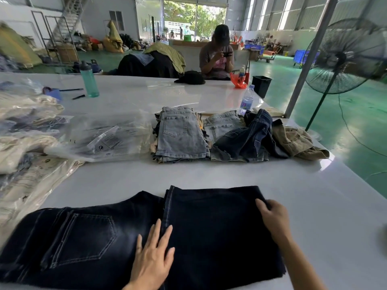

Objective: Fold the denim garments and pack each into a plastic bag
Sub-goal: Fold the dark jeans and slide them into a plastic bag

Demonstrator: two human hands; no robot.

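The right hand (272, 216) has its grip on the far right edge of a dark pair of jeans (88, 237), fingers curled over the folded leg, while the left hand (152, 254) lies released and flat, fingers straight, pressing the cloth near the fold. The jeans lie spread across the near side of the white worktop (324, 206), back pocket up at the left. Farther back sit a stack of pale denim shorts (180, 135), a loose heap of clothes (255, 137) beside it, and clear plastic bags (109, 139) to the left.
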